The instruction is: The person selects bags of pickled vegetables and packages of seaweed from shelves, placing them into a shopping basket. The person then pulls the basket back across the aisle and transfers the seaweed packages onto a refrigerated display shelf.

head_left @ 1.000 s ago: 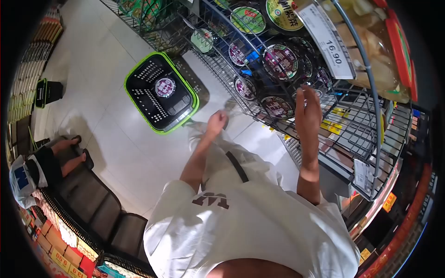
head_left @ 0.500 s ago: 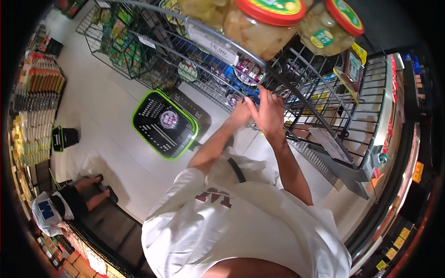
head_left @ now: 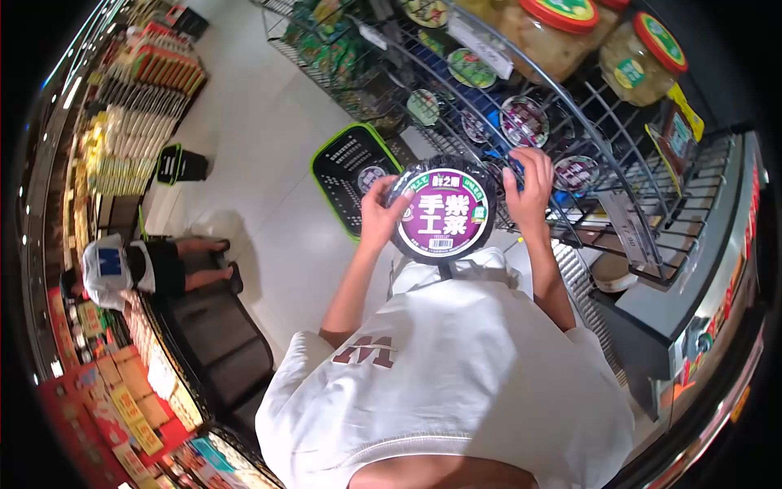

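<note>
A round pack of dried seaweed (head_left: 442, 213) with a purple and white label faces up in front of my shirt. My left hand (head_left: 381, 210) grips its left edge, with the thumb over the rim. My right hand (head_left: 531, 189) is off the pack's right side, fingers apart and holding nothing, close to the wire rack (head_left: 607, 183). Similar round packs (head_left: 524, 121) lie inside the rack beyond my hands. On the floor behind the held pack stands a black shopping basket with a green rim (head_left: 319, 183). Another round purple-labelled pack (head_left: 371, 177) lies in it.
Large red-lidded jars (head_left: 643, 59) stand on the rack's upper level, behind price tags. A small black bin-like basket (head_left: 181, 165) is on the floor to the left. Another person (head_left: 147, 265) stands beside a display at the lower left. Stocked shelves (head_left: 147, 114) line the far left.
Both hands were together at the wire rack. My left hand has come back toward my body with a seaweed pack, and my right hand has parted from it. The view has shifted.
</note>
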The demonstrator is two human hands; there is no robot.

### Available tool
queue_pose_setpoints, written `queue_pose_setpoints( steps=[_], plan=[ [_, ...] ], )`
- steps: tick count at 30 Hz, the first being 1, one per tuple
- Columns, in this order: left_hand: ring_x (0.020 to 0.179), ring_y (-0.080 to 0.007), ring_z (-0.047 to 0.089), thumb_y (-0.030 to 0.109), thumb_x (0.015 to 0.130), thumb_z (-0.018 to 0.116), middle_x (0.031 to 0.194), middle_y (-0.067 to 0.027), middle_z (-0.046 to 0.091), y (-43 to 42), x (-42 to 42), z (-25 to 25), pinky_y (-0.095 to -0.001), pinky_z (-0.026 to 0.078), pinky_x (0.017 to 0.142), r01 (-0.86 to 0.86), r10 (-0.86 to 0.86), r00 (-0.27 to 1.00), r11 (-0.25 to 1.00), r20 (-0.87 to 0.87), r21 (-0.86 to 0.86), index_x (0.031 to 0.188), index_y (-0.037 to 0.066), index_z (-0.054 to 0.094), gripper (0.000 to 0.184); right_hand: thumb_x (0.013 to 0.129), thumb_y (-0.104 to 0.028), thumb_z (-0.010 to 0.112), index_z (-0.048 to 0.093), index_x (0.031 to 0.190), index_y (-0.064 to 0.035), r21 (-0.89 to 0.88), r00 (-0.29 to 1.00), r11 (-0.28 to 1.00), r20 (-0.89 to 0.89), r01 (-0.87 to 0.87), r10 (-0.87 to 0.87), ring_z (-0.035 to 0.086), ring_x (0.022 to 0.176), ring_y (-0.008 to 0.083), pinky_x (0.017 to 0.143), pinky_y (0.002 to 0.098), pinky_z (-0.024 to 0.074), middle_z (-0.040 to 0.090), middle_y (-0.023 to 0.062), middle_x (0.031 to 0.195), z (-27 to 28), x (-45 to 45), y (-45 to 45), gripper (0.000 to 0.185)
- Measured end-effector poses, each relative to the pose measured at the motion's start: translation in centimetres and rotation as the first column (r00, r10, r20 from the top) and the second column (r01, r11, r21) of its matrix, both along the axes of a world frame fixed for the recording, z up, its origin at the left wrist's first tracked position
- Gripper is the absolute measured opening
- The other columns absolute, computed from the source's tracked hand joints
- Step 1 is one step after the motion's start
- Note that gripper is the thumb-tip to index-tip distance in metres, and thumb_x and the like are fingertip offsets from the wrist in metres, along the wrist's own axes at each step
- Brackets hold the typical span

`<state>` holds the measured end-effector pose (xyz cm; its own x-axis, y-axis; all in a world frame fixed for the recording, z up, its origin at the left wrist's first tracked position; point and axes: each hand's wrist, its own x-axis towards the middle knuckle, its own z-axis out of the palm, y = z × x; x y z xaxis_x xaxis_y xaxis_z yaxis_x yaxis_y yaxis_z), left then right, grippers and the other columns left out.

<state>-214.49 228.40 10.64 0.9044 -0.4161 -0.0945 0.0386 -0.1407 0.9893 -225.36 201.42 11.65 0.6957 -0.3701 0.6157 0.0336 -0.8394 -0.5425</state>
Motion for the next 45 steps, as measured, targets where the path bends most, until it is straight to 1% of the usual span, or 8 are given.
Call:
queue_pose_setpoints(
  steps=[5, 11, 14, 21, 27, 31, 34, 45],
  plan=[
    [0.083, -0.0070, 0.063, 0.011, 0.093, 0.069, 0.093, -0.0042, 0.071, 1.3, 0.5, 2.3, -0.0212, 0.050, 0.073, -0.222, 0.206, 0.974, 0.945, -0.092, -0.238, 0.110, -0.002, 0.067, 0.021, 0.090, -0.025, 0.072, 0.045, 0.139, 0.0016, 0.811, 0.944, 0.570, -0.073, -0.131, 0.321, 0.065, 0.098, 0.0187, 0.090, 0.0312, 0.0501, 0.067, 0.0155, 0.112, 1.3, 1.7, 6.3, 0.061],
    [0.086, -0.0082, 0.063, 0.021, 0.097, 0.064, 0.097, -0.0066, 0.071, 1.9, 0.8, 3.3, -0.0237, 0.050, 0.078, -0.219, 0.200, 0.974, 0.954, -0.107, -0.205, 0.114, -0.003, 0.064, 0.029, 0.091, -0.025, 0.072, 0.059, 0.125, 0.0039, 0.880, 0.896, 0.424, 0.003, -0.213, 0.443, 0.064, 0.094, 0.0117, 0.086, 0.0274, 0.0500, 0.069, 0.0090, 0.108, 0.3, 2.4, 5.0, 0.045],
    [0.104, -0.0164, 0.063, 0.029, 0.102, 0.052, 0.118, -0.0138, 0.066, 1.6, 1.0, 3.0, -0.0309, 0.049, 0.091, -0.243, 0.052, 0.950, 0.746, -0.309, -0.620, 0.137, 0.000, 0.042, 0.047, 0.095, -0.022, 0.068, 0.062, 0.120, 0.0015, 0.940, 0.968, 0.282, 0.136, -0.194, 0.211, 0.062, 0.090, 0.0099, 0.080, 0.0267, 0.0498, 0.068, 0.0063, 0.106, 1.1, 2.8, 4.9, 0.035],
    [0.115, -0.0172, 0.057, 0.014, 0.087, 0.071, 0.127, -0.0072, 0.058, 0.4, -1.1, 2.0, -0.0326, 0.045, 0.100, -0.084, -0.010, 0.967, 0.930, -0.253, -0.357, 0.137, 0.007, 0.043, 0.058, 0.096, -0.022, 0.067, 0.061, 0.125, 0.0010, 0.969, 0.987, 0.200, 0.129, -0.146, 0.099, 0.061, 0.097, 0.0100, 0.087, 0.0254, 0.0479, 0.067, 0.0069, 0.113, 0.7, 2.0, 4.5, 0.038],
    [0.120, -0.0233, 0.057, 0.010, 0.093, 0.059, 0.132, -0.0103, 0.057, -1.0, -2.5, 2.2, -0.0404, 0.046, 0.105, -0.233, -0.078, 0.883, 0.784, -0.463, -0.575, 0.139, 0.007, 0.042, 0.049, 0.104, -0.046, 0.042, 0.039, 0.147, -0.0031, 0.953, 0.935, -0.092, 0.300, -0.287, 0.187, 0.047, 0.132, 0.0206, 0.110, 0.0348, 0.0364, 0.049, 0.0094, 0.144, 0.0, -0.7, 4.5, 0.061],
    [0.113, -0.0235, 0.061, 0.026, 0.099, 0.050, 0.129, -0.0125, 0.059, -2.4, -1.6, -2.2, -0.0399, 0.049, 0.102, -0.247, -0.541, 0.655, 0.505, -0.527, -0.827, 0.137, 0.007, 0.047, 0.042, 0.091, -0.071, 0.043, 0.049, 0.139, 0.0038, 0.716, 0.711, 0.267, 0.433, -0.645, 0.554, 0.046, 0.133, 0.0292, 0.109, 0.0449, 0.0357, 0.048, 0.0182, 0.141, 5.9, -1.3, 8.3, 0.089],
    [0.096, -0.0202, 0.065, 0.038, 0.099, 0.053, 0.118, -0.0078, 0.065, -5.6, -4.0, 4.7, -0.0381, 0.053, 0.089, -0.356, -0.486, 0.588, 0.564, -0.647, -0.746, 0.126, 0.010, 0.057, 0.040, 0.079, -0.039, 0.072, 0.064, 0.122, -0.0027, 0.110, 0.812, 0.804, 0.070, -0.584, 0.580, 0.051, 0.129, 0.0335, 0.108, 0.0475, 0.0388, 0.055, 0.0156, 0.136, 7.7, -0.5, 10.7, 0.057],
    [0.105, -0.0200, 0.062, 0.039, 0.099, 0.054, 0.120, -0.0056, 0.064, -5.3, -3.8, -4.0, -0.0425, 0.051, 0.091, -0.326, -0.598, 0.582, 0.450, -0.551, -0.831, 0.127, 0.011, 0.057, 0.039, 0.077, -0.023, 0.072, 0.069, 0.112, -0.0040, -0.113, 0.866, 0.861, -0.001, -0.496, 0.499, 0.053, 0.124, 0.0309, 0.104, 0.0481, 0.0405, 0.059, 0.0121, 0.130, 5.3, -0.9, 13.8, 0.040]
  ],
)
